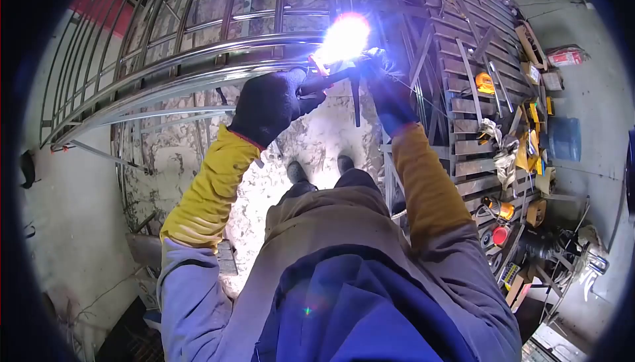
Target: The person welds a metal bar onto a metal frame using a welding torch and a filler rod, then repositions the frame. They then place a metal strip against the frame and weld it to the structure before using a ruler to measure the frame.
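My left hand (270,103), in a dark glove, is closed round the dark handle of a welding torch (329,81). A slim black piece hangs down from the torch's far end. A very bright welding arc (347,35) glares just beyond it, by the ends of the shiny metal tubes (251,68) of a railing frame. My right hand (390,94), also gloved, is raised to the right of the torch, with its fingers bent. Glare and shadow hide what they hold. A thin line, perhaps wire or rod, runs near that hand.
The barred metal frame (228,43) fills the upper left. To the right stands a slatted metal rack (463,104) with a yellow tool (485,83), rags (508,160) and boxes on and beside it. My shoes (297,171) stand on a stained floor (317,140).
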The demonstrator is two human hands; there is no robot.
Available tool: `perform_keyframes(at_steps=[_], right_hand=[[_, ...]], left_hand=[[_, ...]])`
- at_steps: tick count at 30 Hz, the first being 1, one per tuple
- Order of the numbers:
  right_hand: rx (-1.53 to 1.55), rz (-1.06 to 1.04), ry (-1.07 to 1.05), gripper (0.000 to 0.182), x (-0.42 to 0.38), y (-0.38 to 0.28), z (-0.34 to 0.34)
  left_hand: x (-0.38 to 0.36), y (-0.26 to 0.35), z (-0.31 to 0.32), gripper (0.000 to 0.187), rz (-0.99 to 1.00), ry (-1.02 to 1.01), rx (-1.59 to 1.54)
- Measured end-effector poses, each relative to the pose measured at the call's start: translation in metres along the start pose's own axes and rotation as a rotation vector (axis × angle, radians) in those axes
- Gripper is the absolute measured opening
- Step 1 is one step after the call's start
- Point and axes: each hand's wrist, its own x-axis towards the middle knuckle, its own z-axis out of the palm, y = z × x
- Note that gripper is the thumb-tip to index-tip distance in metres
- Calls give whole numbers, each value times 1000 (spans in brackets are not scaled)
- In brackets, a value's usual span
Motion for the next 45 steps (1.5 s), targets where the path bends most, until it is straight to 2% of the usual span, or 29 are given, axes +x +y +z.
perform_keyframes(at_steps=[1,12,15,16,17,19,20,21,23,24,25,27,29,30,31,33,34,35,38,42,43,45], right_hand=[[-21,38,57,23,-2,-16,11],[-36,43,-24,21,2,-14,3],[-61,56,-47,21,1,-17,-2],[-241,6,-62,22,-4,-28,-3],[-239,8,-59,22,-1,-13,-11],[-359,-390,-70,26,11,26,-36],[-65,-97,-70,34,1,11,-41],[-60,-96,-63,34,1,14,-47],[333,166,83,42,8,30,-63],[308,117,34,48,17,59,-76],[313,118,41,48,21,57,-72],[482,178,138,47,30,44,-54],[591,155,102,46,49,49,-38],[693,135,61,46,54,51,-30],[701,130,63,46,56,47,-20],[504,41,-7,39,59,35,-1],[512,38,-5,39,58,34,3],[454,29,4,36,58,34,8],[274,0,23,28,59,37,18],[316,-96,-16,22,63,51,21],[285,-105,-1,22,63,52,22],[258,-114,15,21,62,54,22]], left_hand=[[0,1,-4,51,12,32,-64],[2,5,-9,51,-44,-53,-10],[2,2,-11,57,-9,-139,36],[-2,-2,-13,60,12,-141,-20],[-6,-6,-15,64,34,-143,-76],[-22,-5,-20,68,-21,-194,-76],[-33,1,-30,66,-137,-244,-222],[-46,4,-36,62,-246,-306,-312],[-83,6,-37,52,-474,-250,-698],[-108,0,-26,49,-608,-153,-976],[-130,-4,-16,46,-740,-46,-1251],[-154,5,-23,40,-856,52,-990],[-195,-7,-7,43,-834,250,-1078],[-223,-21,5,52,-755,338,-1223],[-235,-20,5,63,-842,402,-1173],[-270,-34,5,64,-900,492,-1323],[-281,-32,3,67,-896,526,-1138],[-291,-31,10,64,-812,536,-851],[-317,-29,-10,73,-1005,618,-1154],[-326,-24,-16,80,-1086,621,-974],[-330,-26,-15,80,-1088,624,-966],[-337,-33,-12,80,-969,600,-1045]])
